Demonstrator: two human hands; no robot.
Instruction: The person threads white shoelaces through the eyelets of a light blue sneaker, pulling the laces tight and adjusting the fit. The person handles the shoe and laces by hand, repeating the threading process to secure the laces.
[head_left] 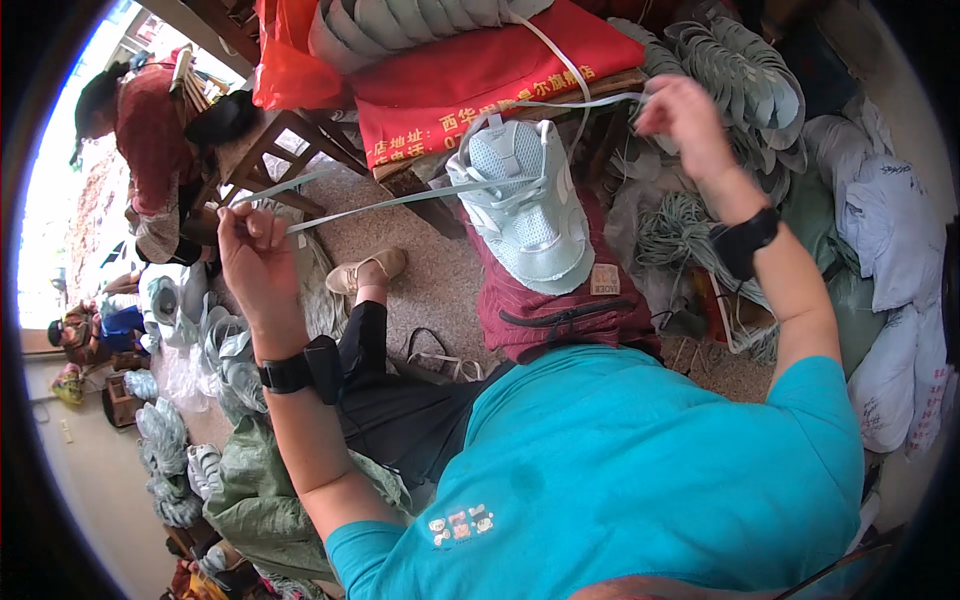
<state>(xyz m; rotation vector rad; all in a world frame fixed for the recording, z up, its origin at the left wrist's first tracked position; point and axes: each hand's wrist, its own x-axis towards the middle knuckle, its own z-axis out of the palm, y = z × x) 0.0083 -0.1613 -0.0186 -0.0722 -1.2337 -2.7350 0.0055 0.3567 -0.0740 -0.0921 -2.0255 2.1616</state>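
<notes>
A pale grey-green shoe upper [545, 205] with white panels and mesh lies across my lap, its toe end toward me and its tongue end away. A flat pale shoelace [400, 199] runs out of its eyelets to both sides. At the left, my left hand [258, 250] is closed on one length of the shoelace, pulled taut, with a loose tail past the fingers. Raised at the upper right, my right hand [688, 120] pinches the other length near the bench edge. The upper touches neither hand.
A red cloth [430, 100] covers the bench ahead, carrying stacked grey uppers [400, 30]. Bundled laces [680, 230] and white sacks [885, 230] stand at the right. More pieces and a green sack [265, 480] lie left. Another person [150, 130] sits at the far left.
</notes>
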